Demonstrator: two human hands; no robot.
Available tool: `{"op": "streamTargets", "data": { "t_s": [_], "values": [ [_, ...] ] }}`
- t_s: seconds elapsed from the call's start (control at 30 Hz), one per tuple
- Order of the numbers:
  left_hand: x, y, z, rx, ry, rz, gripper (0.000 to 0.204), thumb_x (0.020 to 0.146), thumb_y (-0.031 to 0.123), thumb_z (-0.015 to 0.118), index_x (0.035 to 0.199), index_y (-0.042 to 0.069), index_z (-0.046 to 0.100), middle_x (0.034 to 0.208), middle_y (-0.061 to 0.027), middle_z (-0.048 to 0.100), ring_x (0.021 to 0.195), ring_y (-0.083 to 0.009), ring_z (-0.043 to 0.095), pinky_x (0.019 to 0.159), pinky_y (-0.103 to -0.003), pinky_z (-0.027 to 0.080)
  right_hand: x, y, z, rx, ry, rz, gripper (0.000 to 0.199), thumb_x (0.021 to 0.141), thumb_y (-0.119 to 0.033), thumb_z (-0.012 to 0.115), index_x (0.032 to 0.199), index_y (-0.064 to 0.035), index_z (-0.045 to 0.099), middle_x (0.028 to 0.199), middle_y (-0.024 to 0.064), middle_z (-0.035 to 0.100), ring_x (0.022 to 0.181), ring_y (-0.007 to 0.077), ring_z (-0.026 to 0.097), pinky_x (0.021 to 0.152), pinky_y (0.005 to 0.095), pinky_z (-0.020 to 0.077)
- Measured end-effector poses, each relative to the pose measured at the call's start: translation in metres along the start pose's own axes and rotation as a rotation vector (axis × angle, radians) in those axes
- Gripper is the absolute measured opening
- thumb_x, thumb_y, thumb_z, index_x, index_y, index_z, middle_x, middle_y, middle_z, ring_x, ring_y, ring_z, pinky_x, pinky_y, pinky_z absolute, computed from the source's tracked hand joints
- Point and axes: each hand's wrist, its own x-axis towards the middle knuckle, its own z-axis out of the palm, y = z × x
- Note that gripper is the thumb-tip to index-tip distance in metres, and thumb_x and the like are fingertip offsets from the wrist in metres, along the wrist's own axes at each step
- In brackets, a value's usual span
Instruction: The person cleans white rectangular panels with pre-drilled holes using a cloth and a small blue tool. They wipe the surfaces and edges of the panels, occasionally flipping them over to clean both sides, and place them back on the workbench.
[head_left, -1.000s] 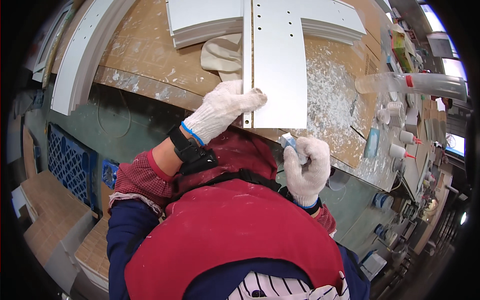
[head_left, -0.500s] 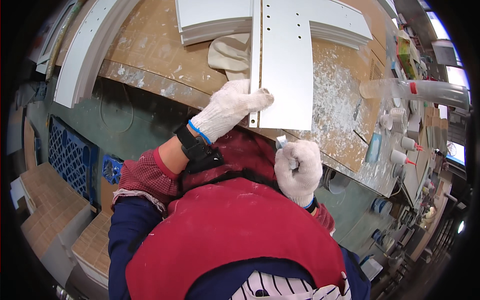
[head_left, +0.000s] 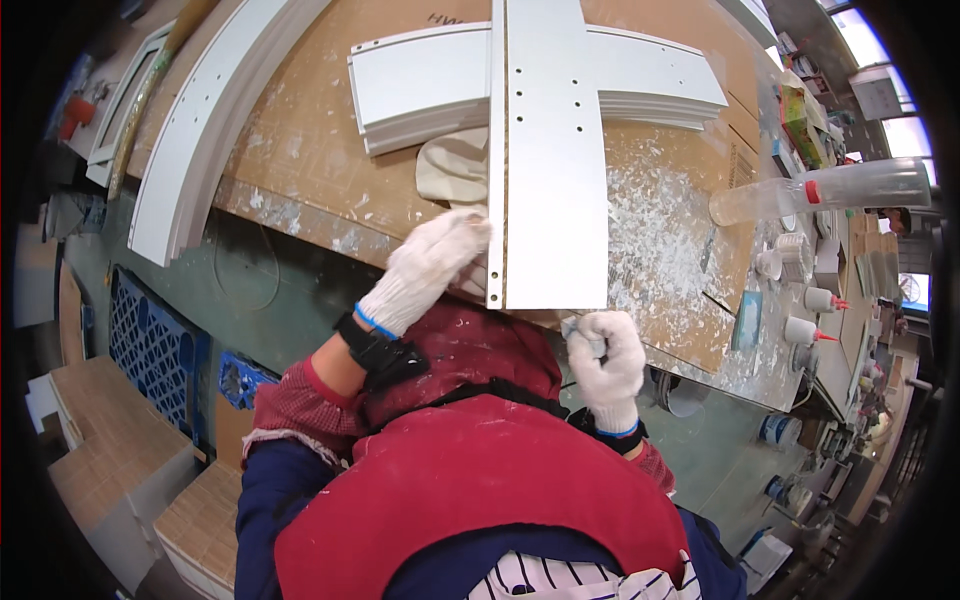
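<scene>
A long white board (head_left: 553,220) with small drilled holes lies lengthwise before me, its near end at the table edge. A narrow white strip (head_left: 497,200) with holes runs along its left side, a thin dark gap between them. My left hand (head_left: 430,262), in a white knit glove, is closed at the strip's left edge near that end; some fingers are hidden below it. Just right of the board's near corner, my gloved right hand (head_left: 608,368) is curled around a small pale grey piece (head_left: 572,328). Its kind is hard to make out.
Stacked white boards (head_left: 425,85) lie crosswise under the long one, beside a cream cloth (head_left: 450,168). More curved white boards (head_left: 200,120) rest at left on the cardboard-covered table (head_left: 300,150). A clear plastic bottle (head_left: 860,185) and red-tipped glue bottles (head_left: 803,331) are at right.
My left thumb has come off the board's top face to its left edge. The boards and table appear lower in the picture. My right hand remains curled around the pale piece.
</scene>
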Motion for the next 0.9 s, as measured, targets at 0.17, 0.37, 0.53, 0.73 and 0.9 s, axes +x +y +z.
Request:
{"op": "streamTargets", "data": {
  "t_s": [0.17, 0.37, 0.53, 0.73, 0.9],
  "values": [
    [0.004, -0.002, -0.013, 0.888, 0.416, 0.764, 0.046, 0.082, 0.012, 0.067, 0.126, 0.003, 0.055, 0.123, -0.0169, 0.06, 0.114, -0.0327, 0.057, 0.094, -0.035, 0.049, 0.019, -0.012, -0.022, -0.227, -0.233, -0.127, 0.046, 0.074, 0.007, 0.061, 0.118, -0.0076, 0.059, 0.077, 0.0094, 0.057, 0.064, 0.0208, 0.058, 0.061, 0.0291, 0.0491],
    [0.031, 0.001, -0.001, 1.169, 0.335, 1.118, 0.046, 0.079, 0.011, 0.068, 0.124, 0.013, 0.059, 0.136, -0.0123, 0.052, 0.133, -0.0302, 0.042, 0.11, -0.045, 0.035, 0.023, -0.022, -0.016, -0.567, -0.411, -0.124, 0.059, 0.074, 0.0, 0.06, 0.128, -0.0219, 0.055, 0.083, 0.0091, 0.059, 0.065, 0.0286, 0.061, 0.057, 0.0374, 0.0505],
    [0.048, 0.004, 0.003, 1.247, 0.199, 1.193, 0.039, 0.083, 0.018, 0.063, 0.122, 0.017, 0.061, 0.143, -0.0084, 0.045, 0.141, -0.0271, 0.029, 0.115, -0.052, 0.023, 0.021, -0.033, -0.015, -0.673, -0.546, -0.185, 0.057, 0.074, -0.004, 0.061, 0.126, -0.0258, 0.056, 0.077, 0.0083, 0.055, 0.061, 0.029, 0.06, 0.054, 0.0409, 0.0493],
    [0.057, 0.01, 0.009, 1.267, 0.131, 1.248, 0.038, 0.081, 0.022, 0.055, 0.117, 0.016, 0.065, 0.128, -0.0046, 0.06, 0.128, -0.0248, 0.048, 0.115, -0.053, 0.024, 0.018, -0.027, -0.015, -0.494, -0.408, -0.059, 0.057, 0.076, -0.007, 0.061, 0.129, -0.0268, 0.054, 0.076, 0.0086, 0.054, 0.061, 0.0298, 0.059, 0.054, 0.0411, 0.0497],
    [0.064, 0.009, 0.014, 1.234, 0.148, 1.266, 0.039, 0.081, 0.02, 0.055, 0.118, 0.014, 0.064, 0.126, -0.0056, 0.061, 0.124, -0.024, 0.052, 0.113, -0.053, 0.028, 0.026, -0.03, -0.005, -0.634, -0.479, -0.141, 0.055, 0.076, -0.006, 0.06, 0.125, -0.028, 0.056, 0.077, 0.0074, 0.055, 0.061, 0.0273, 0.059, 0.054, 0.0391, 0.0506]
  ]
}}
